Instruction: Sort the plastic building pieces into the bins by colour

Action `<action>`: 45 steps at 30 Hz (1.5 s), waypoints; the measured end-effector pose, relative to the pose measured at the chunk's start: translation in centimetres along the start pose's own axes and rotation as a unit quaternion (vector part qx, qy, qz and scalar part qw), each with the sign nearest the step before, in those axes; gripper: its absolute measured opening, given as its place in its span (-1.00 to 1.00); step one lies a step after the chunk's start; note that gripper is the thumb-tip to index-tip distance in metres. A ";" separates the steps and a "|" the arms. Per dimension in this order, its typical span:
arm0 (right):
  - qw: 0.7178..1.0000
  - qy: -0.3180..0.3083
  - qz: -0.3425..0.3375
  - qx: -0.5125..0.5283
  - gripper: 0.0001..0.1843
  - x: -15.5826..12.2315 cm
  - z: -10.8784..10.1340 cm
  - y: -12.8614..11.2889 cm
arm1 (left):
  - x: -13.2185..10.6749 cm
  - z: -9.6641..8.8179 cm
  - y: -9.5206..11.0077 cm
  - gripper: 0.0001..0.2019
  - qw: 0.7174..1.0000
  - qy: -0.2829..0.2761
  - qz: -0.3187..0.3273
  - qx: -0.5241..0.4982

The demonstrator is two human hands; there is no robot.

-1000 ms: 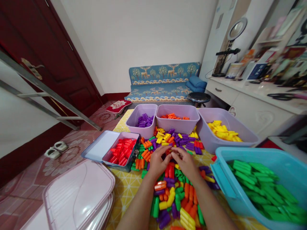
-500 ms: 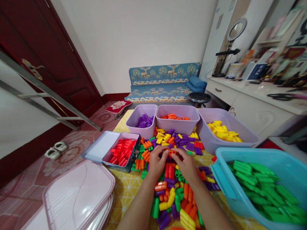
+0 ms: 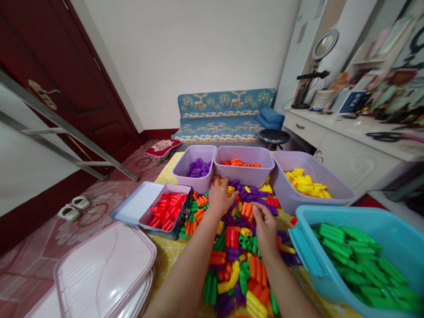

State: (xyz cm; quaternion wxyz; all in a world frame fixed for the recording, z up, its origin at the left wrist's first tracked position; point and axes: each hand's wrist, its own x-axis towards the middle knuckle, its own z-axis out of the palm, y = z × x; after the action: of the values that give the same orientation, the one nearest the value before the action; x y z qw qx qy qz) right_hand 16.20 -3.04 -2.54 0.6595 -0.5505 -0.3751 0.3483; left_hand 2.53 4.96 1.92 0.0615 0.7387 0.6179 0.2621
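Observation:
A pile of coloured plastic tube-shaped toy blocks [image 3: 234, 238] in red, orange, yellow, green and purple covers the middle of the table. My left hand [image 3: 220, 198] reaches to the far side of the pile, fingers apart over yellow blocks [image 3: 230, 190]. Closer to me, my right hand [image 3: 266, 224] pinches a joined orange block [image 3: 247, 210] between thumb and fingers, just above the pile. Purple blocks [image 3: 255, 194] lie beyond the right hand.
Behind the pile stand lilac bins with purple [image 3: 194, 181], orange [image 3: 245, 176] and yellow blocks [image 3: 281, 194]. A turquoise bin [image 3: 306, 254] of green blocks is at right. An open case [image 3: 132, 205] with red blocks and stacked lids [image 3: 106, 265] sit at left.
My hands have parted from their shared position over the pile. The left moved forward to the far blocks; the right shifted slightly right, keeping the orange block.

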 end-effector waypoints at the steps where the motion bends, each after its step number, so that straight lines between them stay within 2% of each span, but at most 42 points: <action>1: 1.000 -0.003 0.003 0.005 -0.57 0.0 0.0 0.0 | 0.5 0.2 0.2 -0.42 1.000 -0.010 -0.005 0.014; 6: 1.000 -0.010 0.005 0.002 -0.57 0.0 0.0 0.3 | 1.2 1.1 0.2 -0.34 0.997 -0.055 -0.010 0.059; 9: 1.000 -0.016 0.006 -0.003 -0.57 0.0 0.0 0.4 | 0.9 1.4 -0.1 -0.41 0.996 -0.072 0.016 0.051; 12: 1.000 -0.014 0.004 -0.006 -0.57 0.0 0.0 0.1 | 0.1 1.1 -0.2 -0.55 0.995 -0.083 0.054 0.001; 15: 1.000 0.007 0.001 0.001 -0.55 0.0 0.0 -0.3 | -1.4 0.2 0.0 -0.71 0.990 -0.093 0.092 -0.052; 18: 1.000 0.021 -0.002 0.009 -0.54 -0.1 -0.1 -0.5 | -3.7 -0.9 0.7 -0.78 0.982 -0.106 0.142 -0.070; 21: 1.000 0.020 -0.012 0.008 -0.56 -0.2 -0.2 -0.6 | -6.1 -1.4 1.2 -0.73 0.981 -0.084 0.156 -0.073; 24: 0.999 0.013 -0.034 -0.009 -0.51 -0.2 -0.2 -0.8 | -7.7 -1.1 1.1 -0.66 0.983 -0.049 0.142 -0.105; 27: 0.997 -0.030 -0.047 -0.049 -0.52 -0.1 -0.2 -1.3 | -8.1 -0.2 0.4 -0.60 0.985 -0.004 0.092 -0.146; 30: 0.984 -0.137 -0.047 -0.103 -0.62 0.3 -0.2 -2.3 | -8.1 0.5 -0.1 -0.58 0.979 0.032 0.051 -0.194; 33: 0.958 -0.238 -0.049 -0.150 -0.73 1.1 -0.2 -3.6 | -8.0 0.6 -0.3 -0.61 0.974 0.040 0.047 -0.220; 36: 0.937 -0.279 -0.059 -0.201 -0.79 2.3 0.3 -5.4 | -8.0 0.4 -0.3 -0.64 0.972 0.041 0.045 -0.228; 38: 0.947 -0.252 -0.071 -0.189 -0.77 3.2 1.2 -6.8 | -8.1 0.4 -0.3 -0.66 0.971 0.037 0.045 -0.231; 40: 0.978 -0.157 -0.103 -0.094 -0.65 3.8 2.1 -8.1 | -8.1 0.5 -0.4 -0.67 0.971 0.038 0.044 -0.233; 42: 0.985 -0.100 -0.144 -0.004 -0.50 3.9 2.8 -9.0 | -8.1 0.6 -0.4 -0.66 0.970 0.044 0.038 -0.235; 43: 0.984 -0.087 -0.155 0.011 -0.47 3.8 2.9 -9.1 | -8.1 0.7 -0.5 -0.65 0.970 0.046 0.035 -0.236; 45: 0.983 -0.087 -0.162 -0.031 -0.52 3.4 2.5 -8.6 | -8.1 0.7 -0.4 -0.64 0.970 0.046 0.030 -0.235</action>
State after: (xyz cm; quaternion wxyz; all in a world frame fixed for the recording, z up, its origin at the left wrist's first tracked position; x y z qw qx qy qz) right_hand 16.05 -0.21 6.59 0.6547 -0.4700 -0.5257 0.2722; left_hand 1.66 -2.40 -1.36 0.1963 0.7091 0.5186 0.4356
